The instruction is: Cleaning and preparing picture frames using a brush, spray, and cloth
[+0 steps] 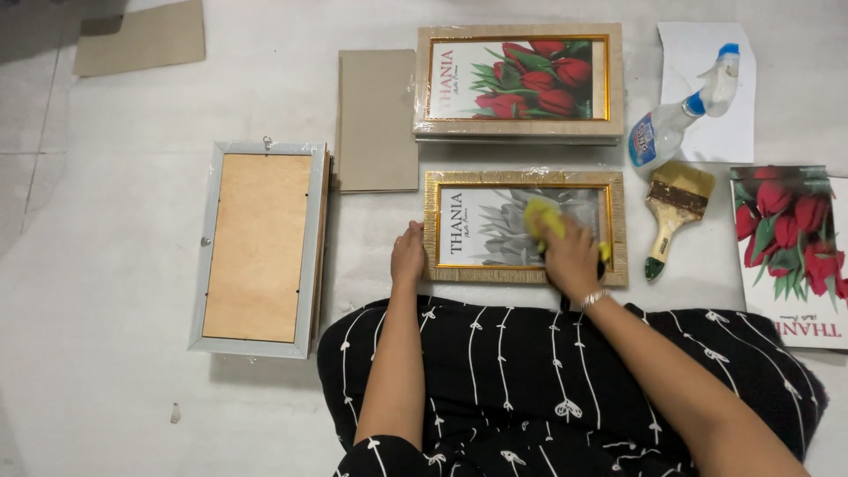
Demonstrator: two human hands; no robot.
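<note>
A gold-edged picture frame [526, 274] with a grey flower print lies flat on the floor in front of my knees. My right hand [570, 256] presses a yellow cloth [542, 217] onto its glass, near the middle right. My left hand [407, 254] rests on the frame's left edge, fingers together, steadying it.
A stack of frames with a red tulip print [519, 81] lies behind. A spray bottle [680, 115] and a paintbrush [673, 210] sit to the right, beside a loose tulip print [795, 247]. A face-down frame [258, 247] and backing boards [378, 119] lie at left.
</note>
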